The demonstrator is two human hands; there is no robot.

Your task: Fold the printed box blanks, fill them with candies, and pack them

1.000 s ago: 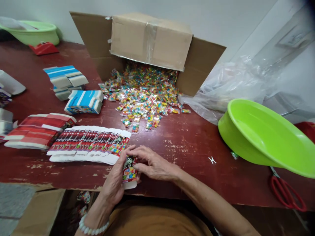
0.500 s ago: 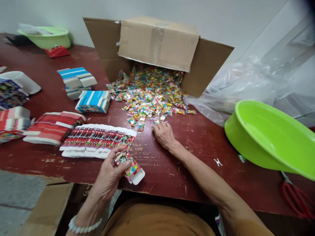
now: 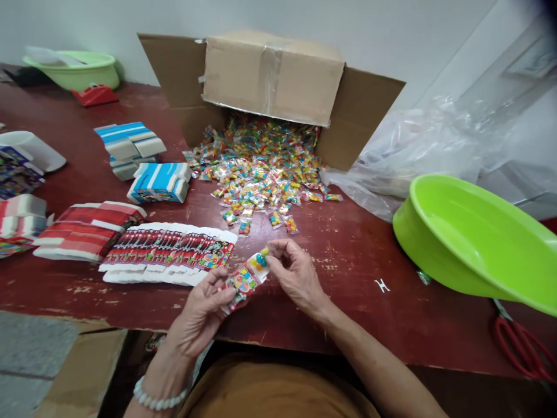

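- small red printed carton (image 3: 242, 283) is over the near part of the red table (image 3: 278, 325), in front of the person; mouth angles up and away toward the other hand, presumably for straight access
- left hand (image 3: 200, 310) grasps that carton, thumb on the printed face, fingers at the far side; reads as a steadying grip that leaves the mouth unblocked
- right hand (image 3: 300, 276) pinches a clear candy packet (image 3: 260, 259) by its edge, thumb against fingers; packet sits right at the carton mouth; an edge pinch likely leaves the packet's body clear of the fingertips; how deep it goes, can't tell
- row of flat-lying red cartons (image 3: 165, 252) just beside the left hand; overlapped like shingles, white flaps toward the near edge; likely so each lifts off singly
- red carton stack (image 3: 89, 232) left of that row; blue-and-white cartons (image 3: 159, 181) behind, in piles; probably grouped by colour
- candy packet heap (image 3: 265, 168) spills from the cardboard box (image 3: 272, 75), which lies with its opening toward the person; side flaps spread, perhaps to funnel packets within reach
- green basin (image 3: 470, 232) at right; red-handled scissors (image 3: 517, 345) near it, handles toward the person, blades partly hidden; looks like easy-grab placement
- white H-shaped piece (image 3: 382, 285) lies between right arm and basin; reason unclear
- red tape dispenser (image 3: 94, 96) far left, by the pale green basin (image 3: 82, 77); well apart from both hands
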